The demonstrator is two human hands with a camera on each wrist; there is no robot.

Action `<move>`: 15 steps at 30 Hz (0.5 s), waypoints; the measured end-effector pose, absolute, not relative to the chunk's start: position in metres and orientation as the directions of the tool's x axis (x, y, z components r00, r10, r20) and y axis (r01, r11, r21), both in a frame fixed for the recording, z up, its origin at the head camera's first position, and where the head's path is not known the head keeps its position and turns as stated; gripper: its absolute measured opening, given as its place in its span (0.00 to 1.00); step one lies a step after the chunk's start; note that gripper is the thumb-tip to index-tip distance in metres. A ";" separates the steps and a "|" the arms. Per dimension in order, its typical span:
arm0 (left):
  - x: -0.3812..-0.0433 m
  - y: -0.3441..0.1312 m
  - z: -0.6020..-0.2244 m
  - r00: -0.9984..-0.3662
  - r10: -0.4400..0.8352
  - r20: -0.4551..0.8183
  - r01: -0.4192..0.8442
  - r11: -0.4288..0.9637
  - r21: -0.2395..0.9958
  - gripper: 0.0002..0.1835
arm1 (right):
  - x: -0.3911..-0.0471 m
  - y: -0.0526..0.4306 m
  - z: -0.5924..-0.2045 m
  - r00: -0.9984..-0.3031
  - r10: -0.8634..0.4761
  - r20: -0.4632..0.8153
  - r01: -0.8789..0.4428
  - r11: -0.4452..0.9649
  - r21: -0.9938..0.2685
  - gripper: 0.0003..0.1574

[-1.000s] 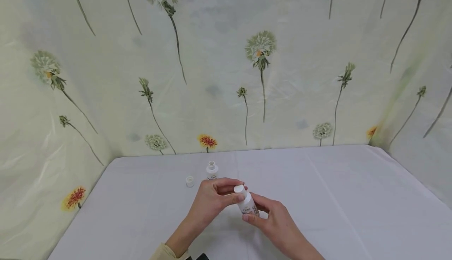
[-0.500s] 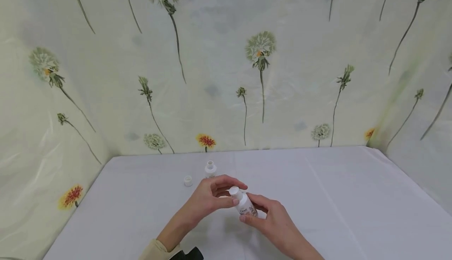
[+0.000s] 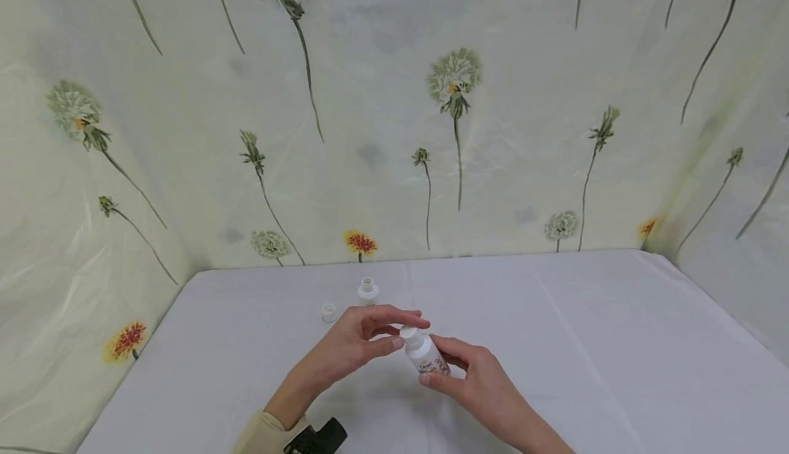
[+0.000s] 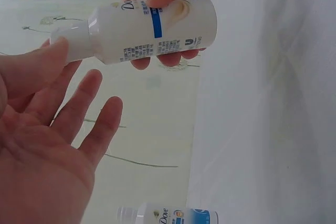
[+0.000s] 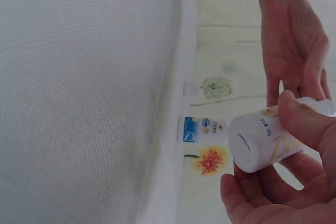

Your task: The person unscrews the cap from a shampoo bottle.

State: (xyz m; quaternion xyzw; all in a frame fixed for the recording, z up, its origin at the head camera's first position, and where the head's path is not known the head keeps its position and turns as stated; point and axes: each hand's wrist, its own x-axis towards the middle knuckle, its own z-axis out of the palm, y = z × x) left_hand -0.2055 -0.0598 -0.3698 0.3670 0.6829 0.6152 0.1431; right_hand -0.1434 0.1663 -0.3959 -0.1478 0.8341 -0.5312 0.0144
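White cloth lies below the bottle your right hand grips; your left hand is at the cap, whether pinching is unclear. Probably light, smooth plastic: hold it round the middle.

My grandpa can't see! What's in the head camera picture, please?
A right hand holds a tilted white bottle while the left hand is at its cap. Behind them, an uncapped bottle and a loose cap rest on a white tablecloth, before a flowery backdrop.
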 end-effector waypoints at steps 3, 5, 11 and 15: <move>-0.205 -0.059 -0.370 -0.706 0.663 0.247 0.324 -0.007 0.946 0.17 | -0.145 0.166 -0.395 -0.957 -0.261 0.127 -0.225 0.391 -0.892 0.31; -0.205 -0.058 -0.371 -0.717 0.649 0.254 0.338 0.006 0.941 0.16 | -0.145 0.166 -0.394 -0.958 -0.261 0.121 -0.219 0.390 -0.894 0.31; -0.203 -0.055 -0.372 -0.754 0.600 0.266 0.358 0.036 0.933 0.13 | -0.144 0.166 -0.394 -0.962 -0.246 0.118 -0.215 0.417 -0.883 0.31; -0.202 -0.053 -0.371 -0.793 0.559 0.243 0.332 0.061 0.941 0.13 | -0.143 0.166 -0.393 -0.965 -0.231 0.124 -0.217 0.440 -0.871 0.32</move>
